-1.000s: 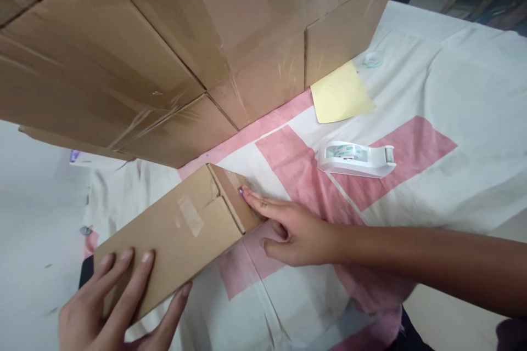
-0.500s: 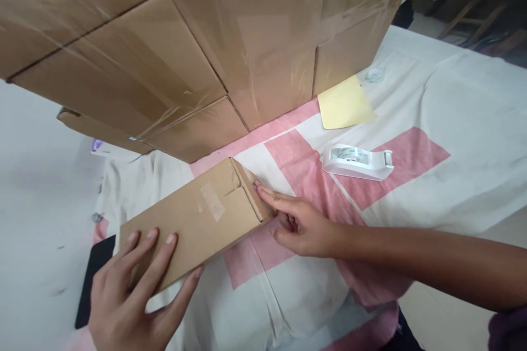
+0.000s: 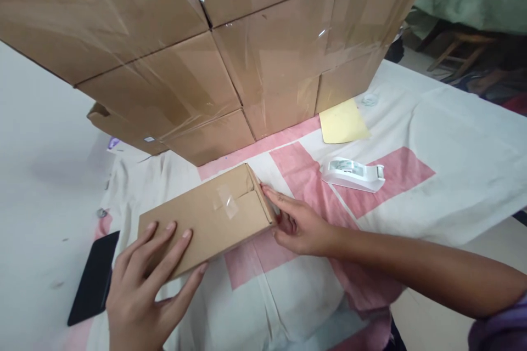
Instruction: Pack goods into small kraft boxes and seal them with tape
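A long brown cardboard box point(image 3: 206, 218) lies flat on a white and pink cloth point(image 3: 411, 137). A strip of clear tape sits on its top near the right end. My left hand point(image 3: 144, 279) rests open on the box's near left part, fingers spread flat on the cardboard. My right hand point(image 3: 298, 224) is at the box's right end flap, forefinger stretched along the flap's edge and the other fingers curled under, with nothing held that I can see.
A tall stack of taped cardboard boxes point(image 3: 230, 44) stands just behind. A white tape dispenser point(image 3: 353, 173) and a yellow sheet point(image 3: 342, 121) lie to the right. A black phone point(image 3: 94, 278) lies at the left, by the cloth's edge.
The view has tilted up and shifted, so the box and both hands sit further right in frame. My hands keep their places on the box; the phone has come into sight.
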`<state>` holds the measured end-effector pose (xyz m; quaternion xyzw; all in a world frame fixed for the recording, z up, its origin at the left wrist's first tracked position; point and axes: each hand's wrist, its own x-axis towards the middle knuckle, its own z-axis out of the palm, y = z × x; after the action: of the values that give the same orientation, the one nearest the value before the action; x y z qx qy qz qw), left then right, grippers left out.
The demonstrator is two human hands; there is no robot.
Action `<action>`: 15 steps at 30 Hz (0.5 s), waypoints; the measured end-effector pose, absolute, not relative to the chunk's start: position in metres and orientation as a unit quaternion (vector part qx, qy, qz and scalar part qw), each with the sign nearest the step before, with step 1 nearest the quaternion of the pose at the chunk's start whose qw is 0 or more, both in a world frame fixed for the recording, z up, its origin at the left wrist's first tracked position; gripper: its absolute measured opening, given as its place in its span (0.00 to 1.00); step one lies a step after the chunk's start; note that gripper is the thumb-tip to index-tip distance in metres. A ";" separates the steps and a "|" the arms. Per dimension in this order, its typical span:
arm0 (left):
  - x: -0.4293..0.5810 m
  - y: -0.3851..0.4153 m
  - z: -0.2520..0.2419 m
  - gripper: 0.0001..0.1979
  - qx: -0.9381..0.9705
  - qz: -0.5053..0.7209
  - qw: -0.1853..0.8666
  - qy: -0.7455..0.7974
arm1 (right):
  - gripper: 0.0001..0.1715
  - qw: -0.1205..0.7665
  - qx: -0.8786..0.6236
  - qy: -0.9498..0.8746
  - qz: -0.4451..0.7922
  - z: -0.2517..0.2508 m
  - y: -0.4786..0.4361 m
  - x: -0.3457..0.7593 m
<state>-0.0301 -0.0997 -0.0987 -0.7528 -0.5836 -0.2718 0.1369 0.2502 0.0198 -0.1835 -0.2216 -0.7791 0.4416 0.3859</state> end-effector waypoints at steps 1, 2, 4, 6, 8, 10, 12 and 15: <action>-0.030 -0.099 -0.099 0.37 -0.754 -0.273 0.139 -0.581 | 0.56 0.380 -0.219 -0.791 0.427 -0.184 0.021 0.251; -0.030 -0.099 -0.099 0.37 -0.756 -0.274 0.142 -0.577 | 0.56 0.371 -0.216 -0.805 0.410 -0.185 0.023 0.252; -0.032 -0.097 -0.099 0.37 -0.760 -0.276 0.144 -0.570 | 0.57 0.344 -0.214 -0.835 0.372 -0.184 0.028 0.254; -0.036 -0.096 -0.100 0.37 -0.768 -0.270 0.144 -0.562 | 0.60 0.315 -0.223 -0.863 0.325 -0.182 0.032 0.255; -0.042 -0.095 -0.100 0.37 -0.781 -0.262 0.145 -0.549 | 0.64 0.302 -0.227 -0.887 0.266 -0.179 0.036 0.255; -0.047 -0.094 -0.100 0.37 -0.789 -0.255 0.141 -0.540 | 0.67 0.310 -0.213 -0.903 0.207 -0.177 0.038 0.254; -0.047 -0.093 -0.098 0.36 -0.793 -0.256 0.130 -0.538 | 0.68 0.327 -0.185 -0.912 0.165 -0.175 0.041 0.253; -0.038 -0.093 -0.094 0.33 -0.782 -0.279 0.088 -0.551 | 0.65 0.340 -0.155 -0.918 0.136 -0.173 0.044 0.254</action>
<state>-0.0375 -0.0927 -0.0941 -0.7817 -0.5510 -0.2786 0.0875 0.2542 0.0440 -0.1729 -0.1548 -0.9176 0.1361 0.3398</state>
